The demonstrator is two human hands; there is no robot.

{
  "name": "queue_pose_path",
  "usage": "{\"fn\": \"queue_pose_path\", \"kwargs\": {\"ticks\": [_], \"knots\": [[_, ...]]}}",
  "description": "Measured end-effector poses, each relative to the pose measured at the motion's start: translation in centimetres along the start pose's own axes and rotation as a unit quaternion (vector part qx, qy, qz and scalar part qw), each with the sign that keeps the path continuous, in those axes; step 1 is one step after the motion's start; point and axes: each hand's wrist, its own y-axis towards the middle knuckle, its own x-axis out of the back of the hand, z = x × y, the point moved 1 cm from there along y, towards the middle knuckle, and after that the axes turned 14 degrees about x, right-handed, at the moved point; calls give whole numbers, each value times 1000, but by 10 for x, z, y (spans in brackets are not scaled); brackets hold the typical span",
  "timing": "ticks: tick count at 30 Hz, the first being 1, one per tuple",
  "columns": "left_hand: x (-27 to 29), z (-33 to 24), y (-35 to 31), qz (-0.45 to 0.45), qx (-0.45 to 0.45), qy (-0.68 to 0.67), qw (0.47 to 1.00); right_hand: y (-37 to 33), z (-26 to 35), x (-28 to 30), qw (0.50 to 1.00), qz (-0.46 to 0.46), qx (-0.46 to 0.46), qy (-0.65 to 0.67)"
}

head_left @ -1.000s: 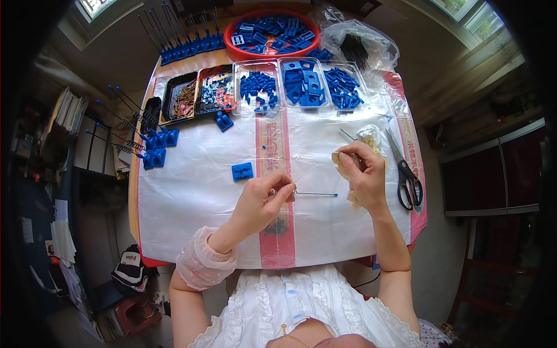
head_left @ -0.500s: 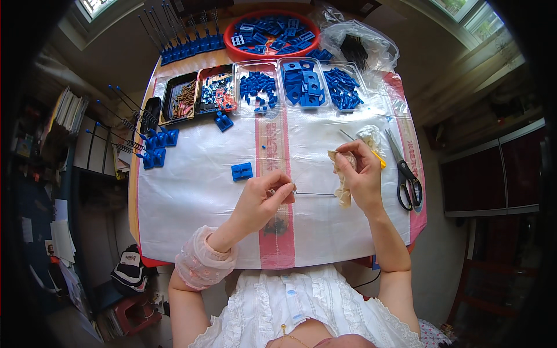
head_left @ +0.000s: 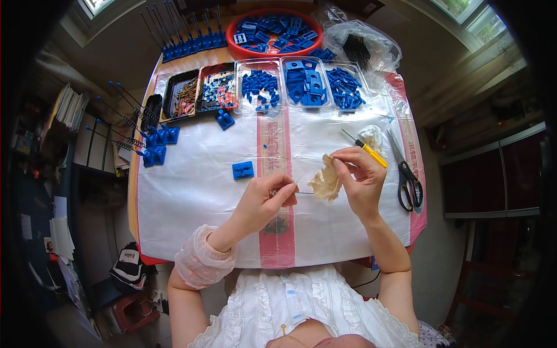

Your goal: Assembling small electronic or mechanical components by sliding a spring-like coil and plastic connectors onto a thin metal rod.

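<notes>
Head view. The left hand [head_left: 261, 197] is closed, thumb against fingers, on a thin rod [head_left: 303, 192] — this extends rightward above the white sheet [head_left: 200, 209] until a crumpled beige cloth [head_left: 326, 181] hides it. The right hand [head_left: 364, 184] pinches that cloth between thumb and fingers. A blue block [head_left: 242, 170] lies just beyond the left hand — a yellow-handled screwdriver [head_left: 375, 156] beside the right.

Left head-worn fisheye; faces down and forward; close over hands [head_left: 264, 200] and tabletop [head_left: 197, 211]
</notes>
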Motion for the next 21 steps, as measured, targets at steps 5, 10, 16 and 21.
{"fn": "queue_pose_path", "kwargs": {"ticks": [5,10,16,21], "knots": [[1,-1,0,4,0,7,1000,0,3,-2,998,13,58,-23],[1,-2,-1,4,7,8,1000,6,6,-1,974,68,174,-129],[-1,-6,-3,-2,10,7,1000,8,10,-4,964,95,195,-156],[-1,-5,-4,-9,-5,28,1000,6,9,-2,968,96,187,-140]]}}
